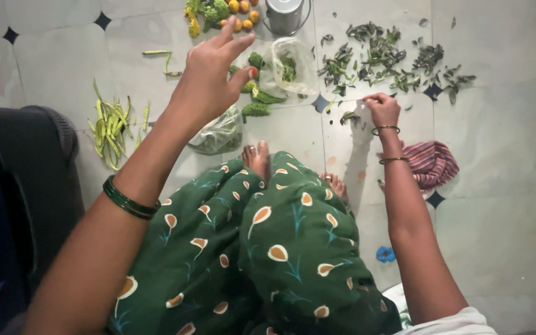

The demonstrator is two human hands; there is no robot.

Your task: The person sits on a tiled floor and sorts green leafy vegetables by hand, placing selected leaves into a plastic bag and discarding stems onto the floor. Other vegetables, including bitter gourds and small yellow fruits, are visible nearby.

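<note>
My left hand [209, 77] is raised above the floor with its fingers spread, holding nothing; it hovers over a clear plastic bag of greens [218, 133] and near some bitter gourds [257, 99]. My right hand [382, 108] reaches down to the tiled floor, fingertips pinched at a small leaf sprig [350, 116]. A wide scatter of dark green leaves [383, 59] lies just beyond it. My legs in green patterned cloth [268, 248] fill the lower middle, with bare feet [257, 158] pointing forward.
A pile of green beans [111, 127] lies left. A clear bag with leaves [290, 65], a steel pot [285, 15] and small orange and green vegetables [221, 12] sit at the top. A striped cloth [430, 162] lies right, a dark chair [26, 186] left.
</note>
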